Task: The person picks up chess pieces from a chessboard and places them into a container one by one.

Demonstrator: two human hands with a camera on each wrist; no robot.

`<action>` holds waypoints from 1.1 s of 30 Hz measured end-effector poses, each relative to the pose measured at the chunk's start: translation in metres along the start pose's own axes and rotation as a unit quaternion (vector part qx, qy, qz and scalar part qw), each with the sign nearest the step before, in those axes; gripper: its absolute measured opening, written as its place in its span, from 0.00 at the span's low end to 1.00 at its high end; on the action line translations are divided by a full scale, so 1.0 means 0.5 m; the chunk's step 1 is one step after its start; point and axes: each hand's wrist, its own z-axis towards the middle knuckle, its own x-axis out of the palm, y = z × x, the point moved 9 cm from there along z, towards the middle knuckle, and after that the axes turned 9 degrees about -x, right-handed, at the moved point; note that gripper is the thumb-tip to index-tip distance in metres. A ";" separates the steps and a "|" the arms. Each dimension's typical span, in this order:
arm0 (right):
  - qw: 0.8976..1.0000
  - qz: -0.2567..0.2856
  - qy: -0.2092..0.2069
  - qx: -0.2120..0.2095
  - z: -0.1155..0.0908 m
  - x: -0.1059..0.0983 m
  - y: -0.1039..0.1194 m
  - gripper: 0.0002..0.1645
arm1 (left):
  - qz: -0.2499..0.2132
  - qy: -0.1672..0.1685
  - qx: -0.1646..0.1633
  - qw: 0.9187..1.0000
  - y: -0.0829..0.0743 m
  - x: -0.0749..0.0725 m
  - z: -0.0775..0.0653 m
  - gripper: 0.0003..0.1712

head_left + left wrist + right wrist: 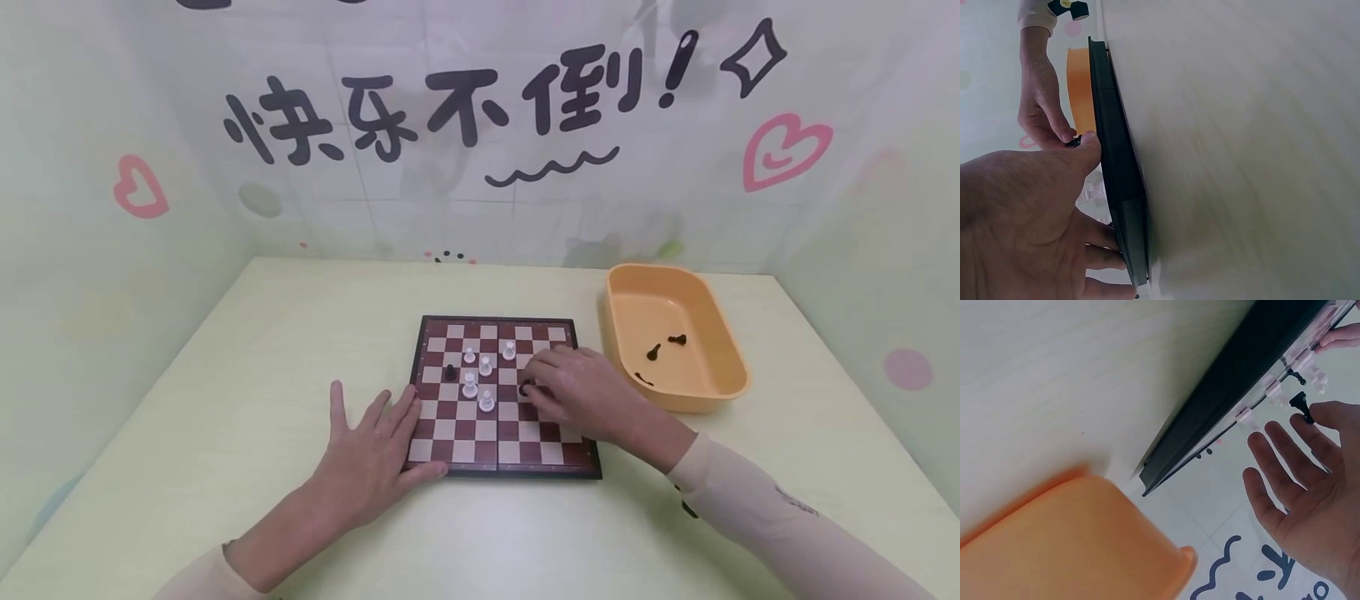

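Note:
A folding chessboard (pixel 465 429) with brown and cream squares lies on the table. Several white chess pieces (pixel 469 385) and a black pawn (pixel 450 372) stand on its left and middle squares. My right hand (pixel 581 392) is over the board's right half, pinching a black chess piece (pixel 1300 406) between thumb and index finger; in the right wrist view the piece is tilted and apart from the board. With fingers spread, my left hand (pixel 367 467) rests along the board's left edge, its thumb at the near-left corner.
An orange tray (pixel 731 367) stands right of the board, with black chess pieces (pixel 654 352) lying inside and a thin curved dark thing near its left wall. Something black (pixel 688 508) shows partly under the right sleeve. Printed curtains or walls (pixel 420 208) enclose the table.

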 end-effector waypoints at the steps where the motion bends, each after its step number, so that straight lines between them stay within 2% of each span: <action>1: 1.000 0.000 -0.002 0.001 -0.002 -0.003 -0.002 0.10 | -0.002 0.001 0.000 1.000 0.000 0.000 0.000 0.54; 8: 1.000 -0.017 0.001 0.007 -0.017 -0.012 -0.015 0.10 | -0.020 -0.001 -0.001 1.000 0.003 -0.003 0.001 0.53; 20: 0.999 -0.023 -0.021 0.015 -0.047 -0.029 -0.040 0.08 | -0.015 -0.011 0.000 1.000 0.005 -0.007 0.002 0.52; 25: 0.999 -0.025 -0.032 0.018 -0.060 -0.038 -0.049 0.05 | -0.016 -0.003 0.001 1.000 0.002 -0.003 0.000 0.53; 33: 0.999 -0.027 -0.023 0.033 -0.076 -0.039 -0.056 0.06 | -0.018 0.000 -0.002 1.000 0.002 0.000 0.000 0.53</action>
